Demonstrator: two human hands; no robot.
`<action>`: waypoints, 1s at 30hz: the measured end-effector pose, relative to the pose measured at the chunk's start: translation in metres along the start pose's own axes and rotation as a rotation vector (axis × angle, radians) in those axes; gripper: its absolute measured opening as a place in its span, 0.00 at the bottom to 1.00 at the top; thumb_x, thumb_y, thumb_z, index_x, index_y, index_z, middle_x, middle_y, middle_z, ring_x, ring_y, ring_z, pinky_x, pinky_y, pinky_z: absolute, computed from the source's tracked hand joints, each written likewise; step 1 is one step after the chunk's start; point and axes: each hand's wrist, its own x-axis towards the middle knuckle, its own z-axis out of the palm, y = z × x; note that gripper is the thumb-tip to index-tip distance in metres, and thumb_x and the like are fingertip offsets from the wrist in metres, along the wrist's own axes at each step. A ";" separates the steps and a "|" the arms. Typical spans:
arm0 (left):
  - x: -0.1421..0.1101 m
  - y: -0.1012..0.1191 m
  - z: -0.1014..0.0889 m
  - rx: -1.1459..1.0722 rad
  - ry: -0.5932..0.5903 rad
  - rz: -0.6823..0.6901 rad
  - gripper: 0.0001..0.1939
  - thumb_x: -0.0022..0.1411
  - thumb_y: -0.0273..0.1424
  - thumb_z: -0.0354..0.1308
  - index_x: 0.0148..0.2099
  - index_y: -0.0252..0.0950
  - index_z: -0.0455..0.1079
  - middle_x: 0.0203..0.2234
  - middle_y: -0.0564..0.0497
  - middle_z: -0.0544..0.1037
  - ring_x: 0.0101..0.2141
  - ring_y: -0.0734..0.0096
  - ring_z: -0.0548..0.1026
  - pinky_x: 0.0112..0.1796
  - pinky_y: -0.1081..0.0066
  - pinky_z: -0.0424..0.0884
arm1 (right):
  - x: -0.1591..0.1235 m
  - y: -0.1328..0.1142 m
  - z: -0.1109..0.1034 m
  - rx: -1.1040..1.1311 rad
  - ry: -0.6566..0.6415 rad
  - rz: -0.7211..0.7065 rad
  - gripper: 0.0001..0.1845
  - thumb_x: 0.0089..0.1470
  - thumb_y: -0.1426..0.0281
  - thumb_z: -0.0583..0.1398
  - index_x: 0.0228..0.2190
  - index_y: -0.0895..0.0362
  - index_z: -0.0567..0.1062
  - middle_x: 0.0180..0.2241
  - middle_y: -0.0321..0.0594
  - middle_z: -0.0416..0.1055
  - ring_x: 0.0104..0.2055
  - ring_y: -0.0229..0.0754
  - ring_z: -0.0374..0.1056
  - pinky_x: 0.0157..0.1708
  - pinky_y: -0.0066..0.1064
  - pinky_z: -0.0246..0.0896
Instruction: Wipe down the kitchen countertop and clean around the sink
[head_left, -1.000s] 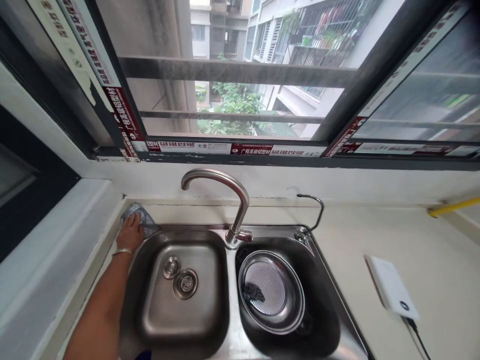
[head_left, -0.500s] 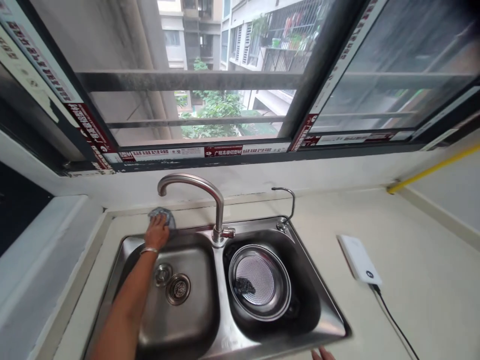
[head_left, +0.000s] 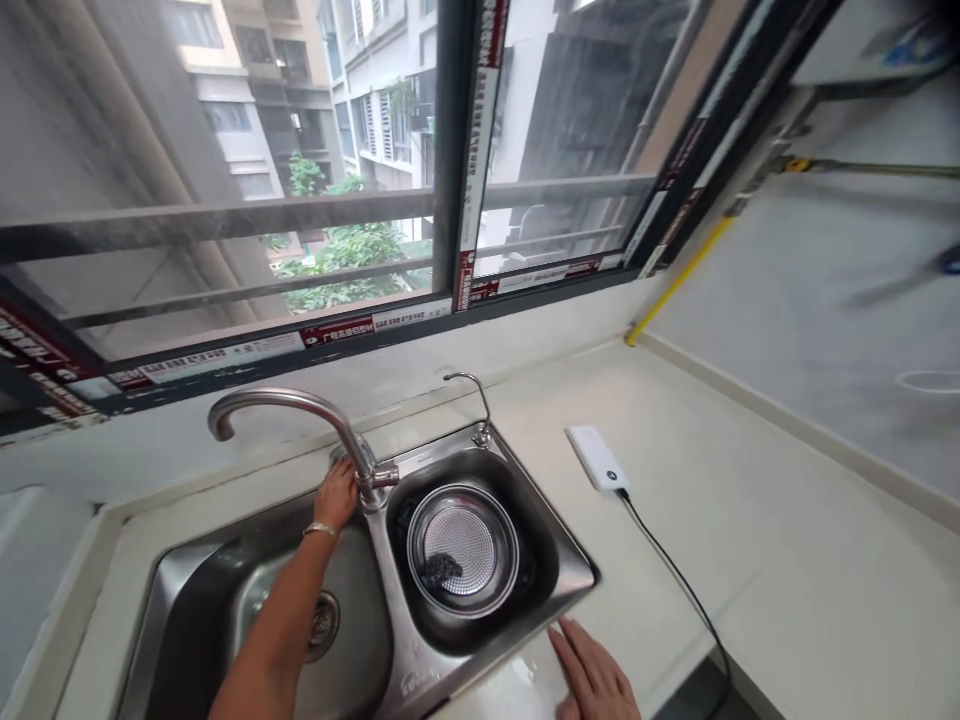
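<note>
My left hand (head_left: 337, 492) presses a bunched grey cloth (head_left: 367, 449) onto the counter strip behind the sink. The curved metal faucet (head_left: 300, 396) passes in front of the cloth and hides part of it. A bracelet circles the left wrist, and the forearm reaches over the left basin (head_left: 360, 625). My right hand (head_left: 596, 675) rests at the counter's front edge, fingers stretched out, holding nothing. Between the two hands, a round metal pan (head_left: 480, 555) lies in the right basin with a dark scouring pad (head_left: 441, 570) in it.
A white power bank (head_left: 595, 455) with a black cable (head_left: 675, 570) lies on the counter right of the sink. A thin curved spout (head_left: 484, 395) stands at the sink's back corner. The window frame (head_left: 405, 318) rises behind, and a yellow pipe (head_left: 679, 280) runs up the right wall.
My left hand has slid the cloth rightward along the back strip to behind the faucet. The view has swung right, and more of my right hand shows at the front edge.
</note>
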 end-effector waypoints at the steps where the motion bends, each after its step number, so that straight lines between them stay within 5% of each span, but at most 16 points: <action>1: -0.006 0.002 -0.004 -0.009 -0.008 -0.002 0.25 0.65 0.27 0.45 0.59 0.31 0.75 0.63 0.41 0.72 0.65 0.54 0.67 0.67 0.54 0.63 | 0.002 -0.001 0.000 -0.009 0.004 0.001 0.50 0.53 0.73 0.55 0.74 0.49 0.47 0.71 0.40 0.58 0.69 0.54 0.60 0.64 0.45 0.60; 6: -0.050 0.001 -0.031 -0.073 -0.044 -0.092 0.23 0.62 0.36 0.45 0.48 0.37 0.80 0.45 0.42 0.83 0.46 0.55 0.82 0.50 0.59 0.79 | 0.013 -0.010 -0.005 0.004 0.086 -0.011 0.47 0.52 0.75 0.55 0.72 0.54 0.54 0.70 0.44 0.59 0.70 0.50 0.59 0.66 0.43 0.56; 12: -0.099 0.005 -0.068 -0.183 0.012 -0.235 0.29 0.54 0.53 0.46 0.39 0.42 0.82 0.21 0.48 0.79 0.24 0.54 0.77 0.34 0.59 0.78 | 0.021 -0.018 -0.009 0.083 0.097 0.053 0.44 0.48 0.77 0.54 0.68 0.57 0.62 0.69 0.46 0.60 0.70 0.50 0.57 0.68 0.47 0.53; 16: -0.107 0.046 -0.090 -0.303 -0.039 -0.152 0.27 0.49 0.55 0.53 0.34 0.42 0.82 0.23 0.49 0.81 0.22 0.59 0.74 0.30 0.63 0.74 | 0.020 -0.020 -0.007 0.118 0.107 0.047 0.42 0.48 0.78 0.54 0.66 0.58 0.65 0.68 0.47 0.61 0.71 0.50 0.56 0.68 0.49 0.54; 20: -0.097 0.103 -0.102 -0.382 -0.023 -0.122 0.31 0.51 0.57 0.53 0.40 0.38 0.83 0.22 0.50 0.78 0.19 0.65 0.68 0.28 0.66 0.70 | 0.020 -0.004 -0.006 0.172 0.111 -0.012 0.37 0.50 0.80 0.53 0.62 0.58 0.70 0.65 0.48 0.66 0.69 0.49 0.59 0.66 0.50 0.58; 25: -0.068 0.168 -0.083 -0.485 0.023 -0.166 0.38 0.55 0.59 0.49 0.49 0.34 0.80 0.15 0.54 0.67 0.19 0.66 0.64 0.25 0.68 0.64 | 0.028 0.045 -0.006 0.206 0.144 0.052 0.29 0.55 0.80 0.51 0.56 0.59 0.75 0.59 0.51 0.73 0.63 0.47 0.67 0.61 0.45 0.68; 30: -0.011 0.208 -0.028 -0.707 0.135 -0.241 0.35 0.58 0.57 0.48 0.46 0.32 0.78 0.29 0.45 0.79 0.29 0.62 0.74 0.31 0.67 0.71 | 0.041 0.063 -0.002 0.225 0.171 0.216 0.28 0.53 0.80 0.50 0.51 0.56 0.78 0.56 0.47 0.75 0.60 0.47 0.71 0.58 0.47 0.72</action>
